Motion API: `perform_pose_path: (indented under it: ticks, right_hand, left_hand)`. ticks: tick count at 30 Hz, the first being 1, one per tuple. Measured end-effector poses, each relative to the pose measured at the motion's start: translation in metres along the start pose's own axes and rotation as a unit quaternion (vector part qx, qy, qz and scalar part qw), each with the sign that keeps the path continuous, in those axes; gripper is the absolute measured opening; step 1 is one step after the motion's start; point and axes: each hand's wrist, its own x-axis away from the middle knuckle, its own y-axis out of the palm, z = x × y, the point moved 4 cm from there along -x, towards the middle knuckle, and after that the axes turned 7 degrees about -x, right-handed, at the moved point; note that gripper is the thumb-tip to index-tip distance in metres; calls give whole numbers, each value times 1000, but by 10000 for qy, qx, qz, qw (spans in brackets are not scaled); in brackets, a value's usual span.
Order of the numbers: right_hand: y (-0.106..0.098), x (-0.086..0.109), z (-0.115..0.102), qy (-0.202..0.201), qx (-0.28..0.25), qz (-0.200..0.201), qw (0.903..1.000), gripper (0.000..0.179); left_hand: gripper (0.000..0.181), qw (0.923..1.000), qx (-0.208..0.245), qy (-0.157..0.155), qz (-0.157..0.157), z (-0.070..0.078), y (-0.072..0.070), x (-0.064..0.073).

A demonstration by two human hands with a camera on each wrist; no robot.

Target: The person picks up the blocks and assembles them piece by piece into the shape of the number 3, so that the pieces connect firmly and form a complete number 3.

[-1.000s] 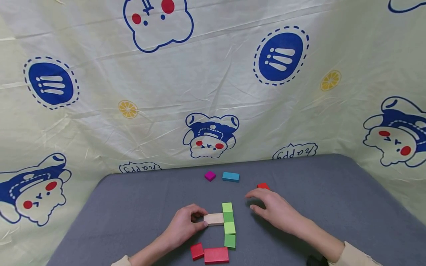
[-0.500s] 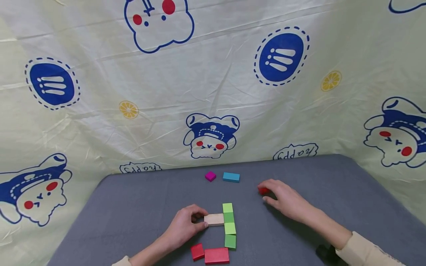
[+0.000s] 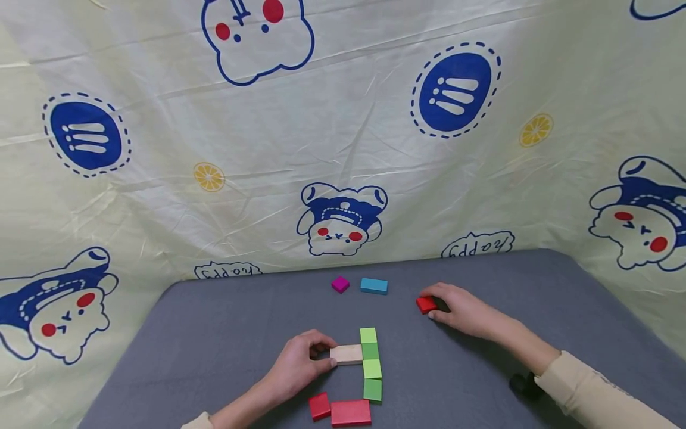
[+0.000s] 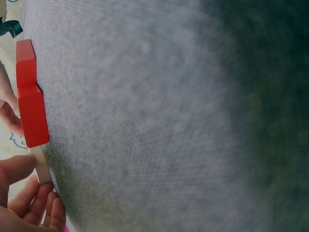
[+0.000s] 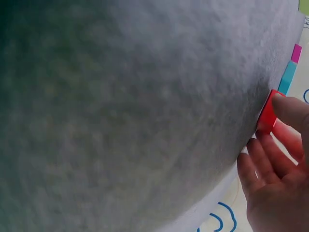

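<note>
My left hand [image 3: 302, 361] pinches the left end of a pale wooden block [image 3: 347, 354] between thumb and fingers; the block lies flat, its right end against a column of light and darker green blocks [image 3: 371, 351]. Farther right and back, my right hand [image 3: 465, 308] has thumb and fingers on the two sides of a red block [image 3: 426, 305]. In the right wrist view the thumb and fingers meet that red block [image 5: 268, 112]. The left wrist view shows the wooden block [image 4: 42, 166] held at its end, behind two red blocks.
Below the left hand lie a small red block [image 3: 320, 406] and a wider red block [image 3: 351, 413]. A magenta block [image 3: 340, 285] and a blue block [image 3: 374, 286] sit near the back of the grey table [image 3: 257, 316]. A patterned curtain [image 3: 257, 131] hangs behind.
My right hand has moved right and back to the red block, and its thumb and fingers have come onto the block's sides. The left hand keeps its hold on the wooden block.
</note>
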Motion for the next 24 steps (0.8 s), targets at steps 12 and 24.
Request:
perform_pose_path:
  ticks: [12,24]
  right_hand:
    - [-2,-4,1,-57,-98,-42,9999,33]
    - [8,-16,-19,-289,-208,-75,9993,32]
  left_hand:
    - [19,10000,30,17,-11,1,0,0]
    - [20,9999,-65,-82,-34,2,0,0]
